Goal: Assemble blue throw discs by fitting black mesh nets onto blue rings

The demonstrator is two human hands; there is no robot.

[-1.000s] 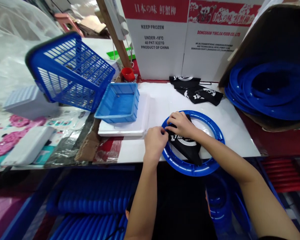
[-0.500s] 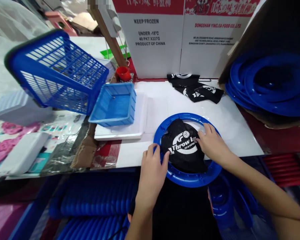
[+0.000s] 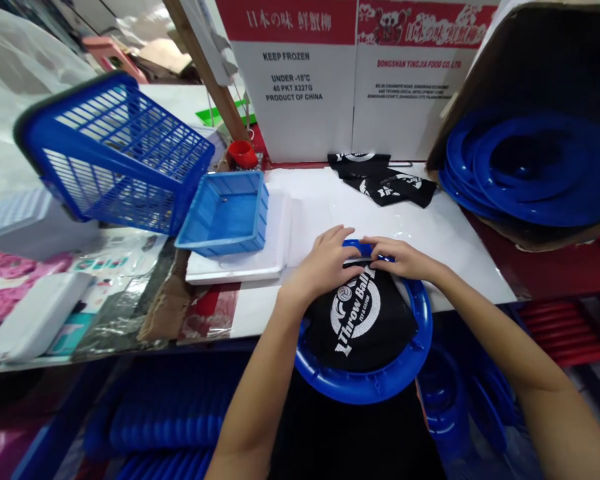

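Beneath and beyond one blue ring [image 3: 364, 389] lies one bench [image 3: 463, 270]; the ring overhangs its near edge, so pressing there could tip it. Left of the ring sits one blue tray [image 3: 224, 215]. Across the ring's opening lies one printed black cloth [image 3: 325, 337], which uneven pulling could wrinkle; beyond, at least two spares [image 3: 397, 189] overlap. At the ring's far rim, my left hand [image 3: 326, 262] has fingers half spread, my right hand [image 3: 404, 258] curled ones; whether either grips cloth, I can't tell.
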